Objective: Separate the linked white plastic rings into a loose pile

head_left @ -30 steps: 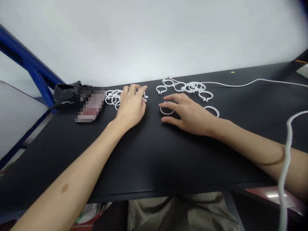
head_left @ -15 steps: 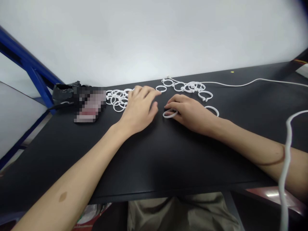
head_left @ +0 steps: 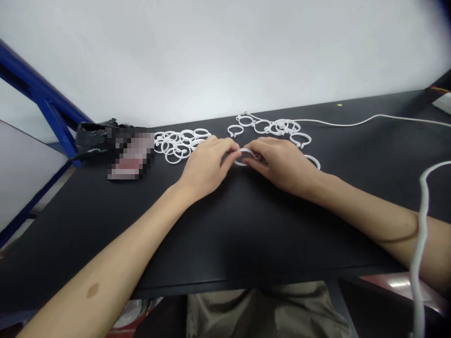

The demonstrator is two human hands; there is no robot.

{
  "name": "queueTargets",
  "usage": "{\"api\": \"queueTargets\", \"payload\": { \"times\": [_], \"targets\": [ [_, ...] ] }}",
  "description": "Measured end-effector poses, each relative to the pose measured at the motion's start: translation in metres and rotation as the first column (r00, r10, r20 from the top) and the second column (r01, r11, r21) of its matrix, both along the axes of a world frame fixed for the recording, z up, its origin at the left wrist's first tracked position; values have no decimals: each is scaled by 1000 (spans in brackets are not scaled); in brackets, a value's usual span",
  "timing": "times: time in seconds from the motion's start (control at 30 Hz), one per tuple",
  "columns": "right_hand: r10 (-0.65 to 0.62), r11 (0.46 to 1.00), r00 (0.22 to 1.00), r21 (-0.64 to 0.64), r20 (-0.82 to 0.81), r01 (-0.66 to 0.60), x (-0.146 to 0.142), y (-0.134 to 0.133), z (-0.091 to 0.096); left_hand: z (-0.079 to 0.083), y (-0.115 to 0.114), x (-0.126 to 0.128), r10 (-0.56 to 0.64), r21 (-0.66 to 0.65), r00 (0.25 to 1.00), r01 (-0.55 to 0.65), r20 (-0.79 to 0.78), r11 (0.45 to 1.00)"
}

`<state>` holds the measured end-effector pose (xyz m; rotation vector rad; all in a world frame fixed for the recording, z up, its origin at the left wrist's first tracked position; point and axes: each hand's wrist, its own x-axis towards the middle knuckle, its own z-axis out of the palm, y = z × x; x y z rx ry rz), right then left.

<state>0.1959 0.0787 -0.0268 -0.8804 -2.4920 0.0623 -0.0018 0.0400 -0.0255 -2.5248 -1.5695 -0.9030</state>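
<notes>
Between my hands, just above the black table, is a white plastic ring (head_left: 247, 150) that looks like a shower curtain ring. My left hand (head_left: 211, 159) pinches its left side between thumb and fingers. On the right, my right hand (head_left: 275, 157) is closed on the ring's other side, where a small curled end shows near the thumb. Part of the ring is hidden by my fingers. Beyond my left hand lies a pile of similar white rings (head_left: 172, 149). Several more rings (head_left: 262, 126) lie behind my right hand, and another ring (head_left: 314, 162) is partly covered by that wrist.
The black table (head_left: 239, 239) meets a white wall (head_left: 225, 56) at the back. A phone-like blurred item (head_left: 130, 155) and a crumpled black bag (head_left: 93, 136) lie at the left. A white cable (head_left: 338, 125) crosses the back right; another cable (head_left: 419, 234) hangs before my right forearm.
My left hand has moved right and closed from spread fingers onto the ring. The ring, held only by my right hand before, is now tilted up between both hands.
</notes>
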Motion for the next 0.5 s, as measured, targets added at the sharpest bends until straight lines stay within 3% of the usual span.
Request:
{"api": "queueTargets", "payload": {
  "times": [0.1, 0.23, 0.5],
  "targets": [
    [-23, 999, 989, 22, -143, 26, -2, -3, 3, 0, 3, -3, 105, -42, 994, -104, 39, 994],
    [29, 998, 972, 65, -233, -14, -4, -9, 8, 2, 3, -2, 142, -65, 990, -140, 27, 988],
    [16, 998, 956, 66, -294, 4, -3, -11, 12, 4, -5, 2, -108, -48, 994, 109, 10, 993]
  ]
}}
